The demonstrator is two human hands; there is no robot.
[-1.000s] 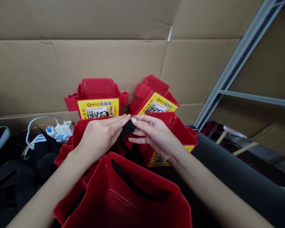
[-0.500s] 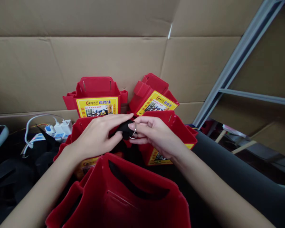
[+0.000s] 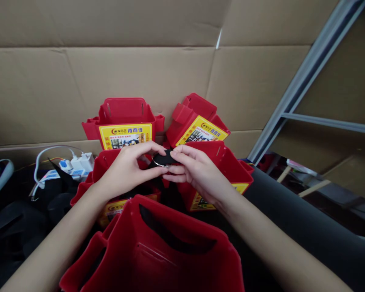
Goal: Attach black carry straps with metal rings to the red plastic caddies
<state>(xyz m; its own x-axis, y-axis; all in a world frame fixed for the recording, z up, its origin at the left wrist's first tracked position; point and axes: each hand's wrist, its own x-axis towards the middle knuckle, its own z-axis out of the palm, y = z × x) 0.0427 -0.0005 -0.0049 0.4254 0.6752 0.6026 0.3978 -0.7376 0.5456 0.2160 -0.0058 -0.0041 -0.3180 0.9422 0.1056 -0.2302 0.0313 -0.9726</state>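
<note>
My left hand (image 3: 127, 168) pinches a metal ring (image 3: 159, 164) between thumb and forefinger, where a black strap (image 3: 168, 157) passes through it. From the other side, my right hand (image 3: 197, 170) is closed on the strap, thumb on top and fingers curled beneath. Both hands meet above a red plastic bucket (image 3: 182, 217) closest to me, which is open at the top. A black strap piece (image 3: 173, 239) is threaded through slots in that bucket's wall. Where the held strap runs below my hands is hidden.
More red buckets with yellow labels stand behind: one at back left (image 3: 124, 111), a tilted one (image 3: 200, 107), and others partly behind my hands. A power strip (image 3: 74, 172) with white plugs lies left, beside black material (image 3: 15, 227). Cardboard (image 3: 134, 77) lines the back; a metal frame (image 3: 295, 93) rises right.
The ring has turned from upright to nearly flat and shifted left, from my right fingers to my left. My right thumb now presses the strap.
</note>
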